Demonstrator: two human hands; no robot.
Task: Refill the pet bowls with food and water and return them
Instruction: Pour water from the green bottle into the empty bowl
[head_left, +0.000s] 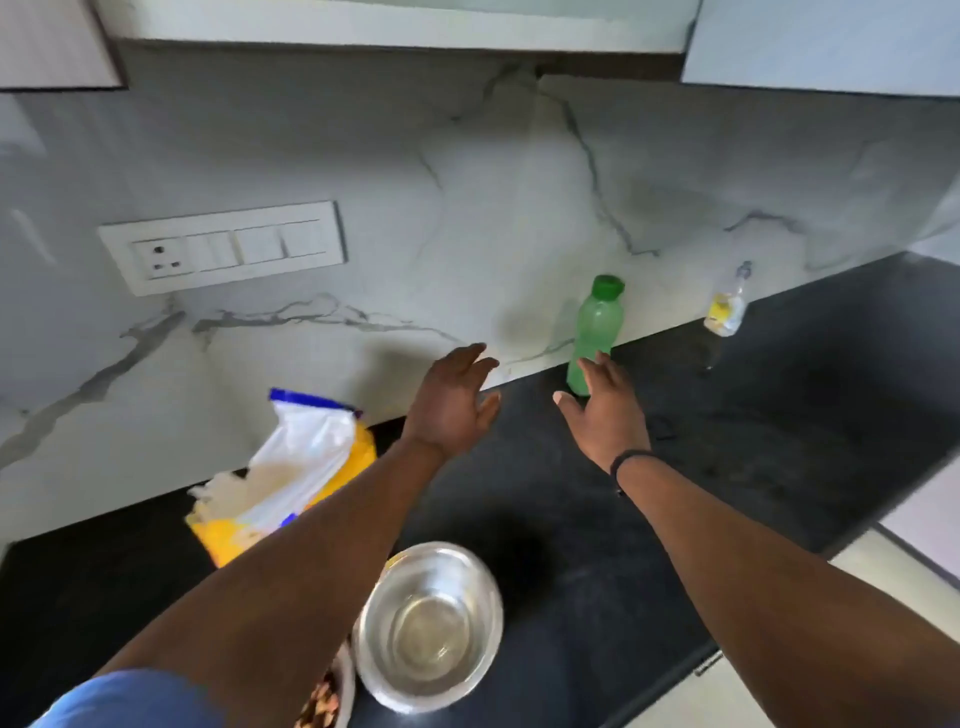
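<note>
A steel bowl holding clear water stands near the counter's front edge. Left of it, mostly hidden under my left forearm, a white bowl with brown kibble peeks out. An open yellow and white food bag lies against the wall at the left. A green bottle with its green cap on stands upright at the back wall. My left hand hovers open over the counter, left of the bottle. My right hand is open too, its fingertips right in front of the bottle's base; I cannot tell if they touch.
The black counter runs along a marble backsplash. A small clear bottle with a yellow label stands further right at the wall. A white switch plate is on the wall at the left. The counter's edge drops to a pale floor at the right.
</note>
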